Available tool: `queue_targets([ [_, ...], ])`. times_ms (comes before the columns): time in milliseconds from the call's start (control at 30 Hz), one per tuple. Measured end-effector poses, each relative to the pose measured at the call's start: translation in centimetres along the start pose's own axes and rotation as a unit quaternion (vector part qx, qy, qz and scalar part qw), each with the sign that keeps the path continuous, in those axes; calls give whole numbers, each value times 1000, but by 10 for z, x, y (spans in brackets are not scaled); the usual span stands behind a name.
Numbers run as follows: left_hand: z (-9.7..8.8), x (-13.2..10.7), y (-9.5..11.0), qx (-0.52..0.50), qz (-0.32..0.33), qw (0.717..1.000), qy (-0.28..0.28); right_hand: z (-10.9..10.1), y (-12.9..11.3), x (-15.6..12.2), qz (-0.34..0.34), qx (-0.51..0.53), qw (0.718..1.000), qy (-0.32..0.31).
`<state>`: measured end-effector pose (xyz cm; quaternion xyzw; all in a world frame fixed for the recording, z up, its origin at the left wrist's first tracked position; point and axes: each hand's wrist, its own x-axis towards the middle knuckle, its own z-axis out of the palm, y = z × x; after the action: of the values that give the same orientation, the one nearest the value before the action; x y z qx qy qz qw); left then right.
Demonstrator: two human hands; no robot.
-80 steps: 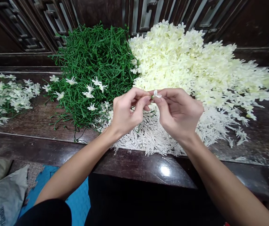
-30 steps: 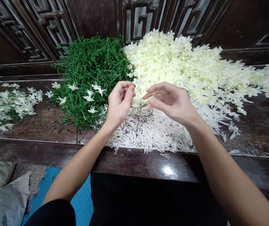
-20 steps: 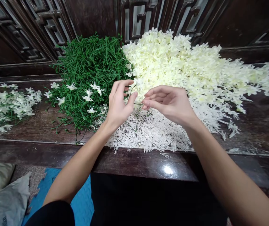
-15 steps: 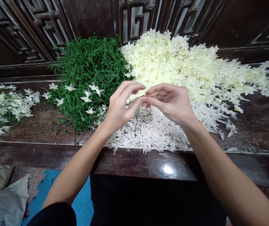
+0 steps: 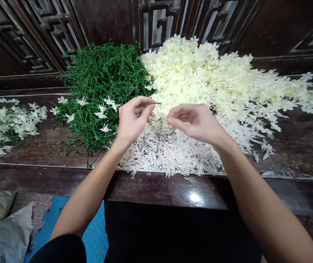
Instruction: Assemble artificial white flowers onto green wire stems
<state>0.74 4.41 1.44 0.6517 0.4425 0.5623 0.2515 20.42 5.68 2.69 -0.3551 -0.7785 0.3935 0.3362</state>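
Observation:
My left hand [image 5: 137, 116] is closed, its thumb and forefinger pinching a thin green plastic stem [image 5: 158, 103] whose tip sticks out to the right. Close by on the right, my right hand [image 5: 189, 119] has its fingers curled and thumb drawn in; what it holds, if anything, is hidden. Both hands hover over a heap of thin white plastic stamens [image 5: 178, 155]. Behind them spreads a big pile of cream artificial petals [image 5: 195, 73]. To the left lies a tangle of green plastic stems [image 5: 107, 69], with a few white flowers [image 5: 100, 114] on top.
Finished-looking white flowers on green stems [image 5: 16, 120] lie in a bunch at the far left of the dark wooden bench [image 5: 52, 149]. Carved wooden panels [image 5: 162, 22] stand behind. Below are a blue mat [image 5: 96, 226] and pale sacks [image 5: 5, 230].
My hands have drawn apart; the fingertips met before and now a gap lies between them. The left hand has shifted left with the green stem.

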Motion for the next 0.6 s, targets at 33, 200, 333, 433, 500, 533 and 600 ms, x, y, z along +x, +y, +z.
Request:
queue_targets([
  [33, -1, 1, -2, 0, 0, 1000, 5, 1, 2, -1, 4, -36, 998, -57],
  [200, -1, 2, -5, -2, -13, 1000, -1, 9, 17, -4, -37, -184, 966, -179],
  [333, 1, 0, -7, -9, -31, 999, -9, 9, 20, -4, -39, -194, 964, -178],
  [433, 0, 0, -10, 3, -20, 1000, -4, 4, 15, -3, -29, -184, 969, -164],
  [500, -1, 0, -11, 18, -2, 1000, 20, 1, 13, -2, -20, -186, 972, -141],
  [533, -1, 1, -12, 27, 10, 999, 39, -1, 12, -2, -18, -190, 974, -124],
  [600, -2, 1, -11, 50, 35, 995, 76, -2, 12, -1, -20, -199, 977, -79],
])
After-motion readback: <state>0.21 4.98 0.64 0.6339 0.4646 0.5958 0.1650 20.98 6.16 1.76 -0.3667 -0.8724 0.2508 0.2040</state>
